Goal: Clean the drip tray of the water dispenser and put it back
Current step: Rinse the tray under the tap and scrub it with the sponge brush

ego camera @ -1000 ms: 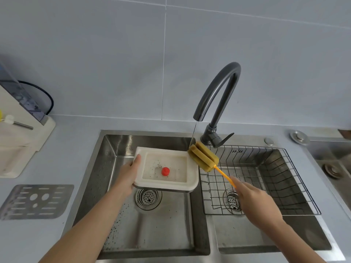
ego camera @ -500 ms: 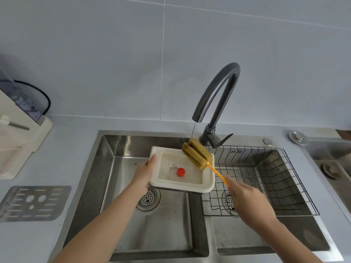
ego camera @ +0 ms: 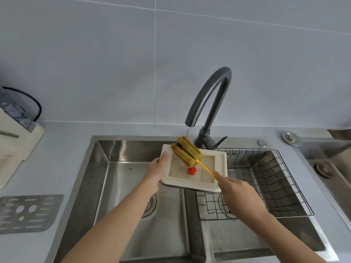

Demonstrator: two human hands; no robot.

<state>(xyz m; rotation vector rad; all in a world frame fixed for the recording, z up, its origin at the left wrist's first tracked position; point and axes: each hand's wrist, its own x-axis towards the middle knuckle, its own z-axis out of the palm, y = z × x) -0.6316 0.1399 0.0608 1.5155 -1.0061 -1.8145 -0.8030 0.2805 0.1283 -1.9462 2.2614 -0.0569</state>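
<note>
Drip tray [ego camera: 220,168] over the sink [ego camera: 117,179], under the faucet [ego camera: 207,99] trickle | your left hand [ego camera: 154,172] grips its left rim; right hand [ego camera: 239,192] closed on the sponge brush [ego camera: 187,151] handle | tray likely light, stiff, slippery wet: hold the rim | underside hidden; water dispenser [ego camera: 13,141] cut off at left.

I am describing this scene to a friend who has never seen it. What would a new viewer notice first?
The eye goes first to the yellow sponge brush, held by the right hand over the white drip tray under a thin stream from the dark curved faucet. The left hand holds the tray above the steel sink; a small red float sits inside it.
</note>
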